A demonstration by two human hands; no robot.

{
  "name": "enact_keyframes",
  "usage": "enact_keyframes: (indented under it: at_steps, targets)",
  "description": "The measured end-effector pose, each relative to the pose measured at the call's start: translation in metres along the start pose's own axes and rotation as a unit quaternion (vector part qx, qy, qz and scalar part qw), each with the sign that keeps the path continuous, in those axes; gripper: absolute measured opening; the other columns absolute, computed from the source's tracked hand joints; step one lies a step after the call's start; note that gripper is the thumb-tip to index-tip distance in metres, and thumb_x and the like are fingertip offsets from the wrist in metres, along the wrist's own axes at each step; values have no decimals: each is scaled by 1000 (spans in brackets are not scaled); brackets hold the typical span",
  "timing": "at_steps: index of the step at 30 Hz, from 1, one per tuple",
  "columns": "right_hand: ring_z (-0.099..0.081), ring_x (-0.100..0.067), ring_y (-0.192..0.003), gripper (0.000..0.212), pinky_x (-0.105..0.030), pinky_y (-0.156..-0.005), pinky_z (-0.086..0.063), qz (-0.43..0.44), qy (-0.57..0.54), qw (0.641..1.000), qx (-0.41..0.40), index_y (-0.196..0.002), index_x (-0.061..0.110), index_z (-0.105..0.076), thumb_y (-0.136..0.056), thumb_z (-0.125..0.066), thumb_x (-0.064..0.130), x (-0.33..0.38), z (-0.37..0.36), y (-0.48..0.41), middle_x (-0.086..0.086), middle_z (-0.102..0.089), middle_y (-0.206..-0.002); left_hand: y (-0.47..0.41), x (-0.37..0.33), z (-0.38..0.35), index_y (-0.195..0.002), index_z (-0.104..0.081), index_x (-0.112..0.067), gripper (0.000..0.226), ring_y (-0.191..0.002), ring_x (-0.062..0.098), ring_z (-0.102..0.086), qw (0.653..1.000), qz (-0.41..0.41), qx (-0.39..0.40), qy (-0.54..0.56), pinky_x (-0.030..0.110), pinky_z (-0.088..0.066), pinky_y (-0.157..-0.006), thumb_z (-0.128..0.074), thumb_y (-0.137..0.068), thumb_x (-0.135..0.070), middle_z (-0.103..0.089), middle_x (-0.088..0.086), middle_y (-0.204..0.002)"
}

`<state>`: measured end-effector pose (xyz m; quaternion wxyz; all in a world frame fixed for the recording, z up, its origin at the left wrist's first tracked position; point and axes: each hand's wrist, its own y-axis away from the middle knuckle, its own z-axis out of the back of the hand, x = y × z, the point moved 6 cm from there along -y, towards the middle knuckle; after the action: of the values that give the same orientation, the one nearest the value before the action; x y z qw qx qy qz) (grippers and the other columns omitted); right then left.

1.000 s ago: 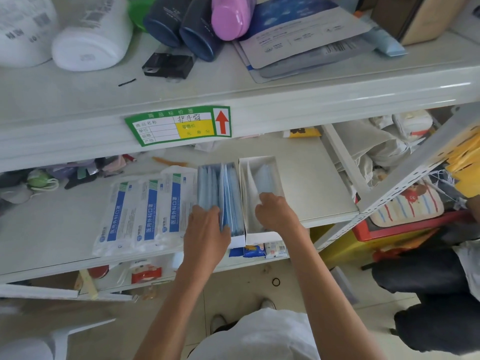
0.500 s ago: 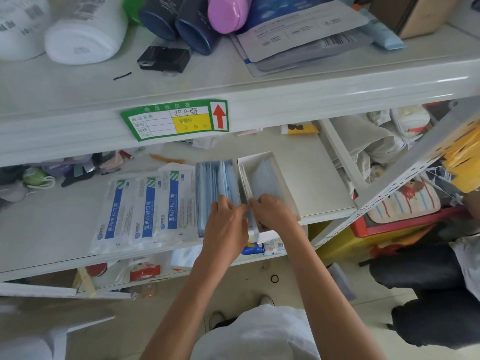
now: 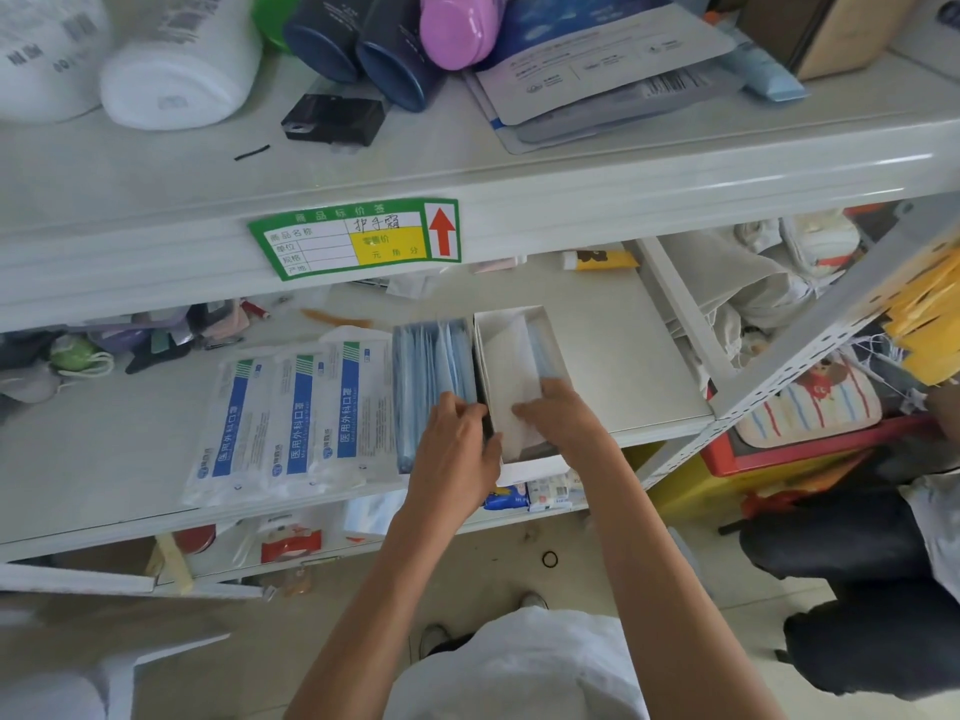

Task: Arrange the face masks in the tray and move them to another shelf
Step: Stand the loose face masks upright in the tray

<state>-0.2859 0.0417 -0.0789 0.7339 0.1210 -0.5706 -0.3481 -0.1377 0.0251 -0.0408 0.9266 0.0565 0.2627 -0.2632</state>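
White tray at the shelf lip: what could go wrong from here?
1. The white tray sits at the front edge of the shelf; the right hand working inside it could nudge it off.
2. The blue masks stand loose on edge beside the tray; the left hand at their near end could fan them over.

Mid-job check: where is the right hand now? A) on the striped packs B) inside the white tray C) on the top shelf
B: the right hand reaches into the white tray, while the left hand is at the blue mask stack.
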Motion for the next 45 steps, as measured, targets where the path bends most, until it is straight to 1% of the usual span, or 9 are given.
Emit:
enact_keyframes:
  at_steps: [9,14,18,22,27,31,37,42,45]
  targets:
    - [-56,-30,-117,48,-45,-101,-50,29,64,996,-51,-141,9,-48,-94,-53,18,5,17,-3,-10,-57,-133,1,2,1,-135,-51,-20,38,-79,11,-51,999,7,16,30,18,-37,-71,-55,-98,-13,-42,2,-105]
    - [-61,-22,-109,60,-43,-104,-48,42,190,976,95,-124,20,-60,-84,-52,64,21,-19,16,0,-64,-120,-3,0,1,-127,-46,-19,31,-93,17,-59,997,37,1,73,32,-54,-81,-51,-100,-33,-48,4,-113]
    - [-64,-25,-116,41,-29,-94,-52,99,193,976,-32,-136,19,-61,-97,-50,14,33,8,21,-4,-64,-133,-8,-5,1,-136,-36,-18,51,-94,19,-57,999,34,-14,11,28,-49,-76,-56,-97,-42,-44,6,-117]
    - [-68,-27,-85,25,-28,-66,-56,122,249,938,-207,-101,3,-67,-84,-54,-9,33,32,31,-12,-68,-101,-11,-10,-3,-137,-38,-16,55,-103,24,-56,998,36,-25,-53,30,-54,-85,-66,-90,-16,-42,13,-121]
    - [-65,-27,-79,10,-37,-74,-61,89,286,942,-151,-92,7,-56,-89,-64,2,27,15,27,-11,-65,-93,-15,-18,-6,-120,-63,-19,42,-103,22,-48,997,2,-47,-60,33,-48,-91,-66,-84,1,-45,8,-115]
    - [-65,-28,-87,19,-37,-77,-59,70,332,934,-110,-94,11,-53,-94,-67,24,23,-1,20,-9,-63,-96,-19,-10,-11,-93,-72,-16,11,-98,19,-41,995,31,-42,-89,31,-41,-92,-61,-91,-16,-44,4,-105]
    - [-66,-29,-86,16,-40,-83,-59,99,299,946,-74,-93,8,-61,-99,-52,19,21,-6,19,-9,-66,-94,-21,-1,-13,-86,-60,-18,31,-99,21,-38,991,95,-20,-87,33,-33,-86,-39,-104,-32,-36,2,-100]
    - [-66,-22,-105,35,-31,-87,-54,134,207,969,31,-129,30,-63,-95,-57,29,28,-2,25,-5,-70,-119,-33,4,-8,-70,-54,-19,48,-99,23,-47,983,169,3,71,47,-39,-98,-38,-103,-49,-53,7,-96]
    - [-63,-16,-113,63,-40,-93,-58,124,143,977,97,-137,42,-54,-79,-78,47,23,-6,24,-2,-62,-133,-36,15,-4,-53,-51,-13,46,-64,22,-56,968,190,-4,162,41,-51,-74,-52,-95,-31,-56,6,-62]
